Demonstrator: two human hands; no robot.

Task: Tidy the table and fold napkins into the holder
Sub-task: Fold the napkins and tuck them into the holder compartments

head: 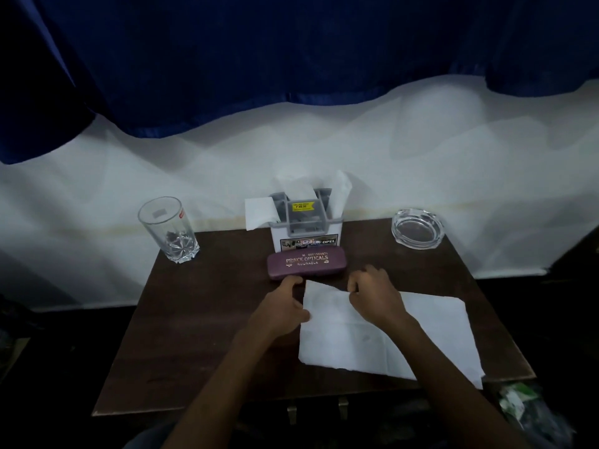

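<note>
A white napkin [431, 332] lies spread on the dark wooden table [201, 319], its right corner hanging past the front edge. My left hand [285, 306] pinches the napkin's left edge. My right hand [372, 293] grips its far edge near the top left corner. Behind the hands, a grey napkin holder [306, 218] stands at the table's back edge with folded white napkins [340, 189] sticking out of it.
A purple spectacle case [306, 262] lies between the holder and my hands. An empty drinking glass [168, 230] stands at the back left corner. A glass ashtray [416, 228] sits at the back right. A white cloth and a blue curtain hang behind the table.
</note>
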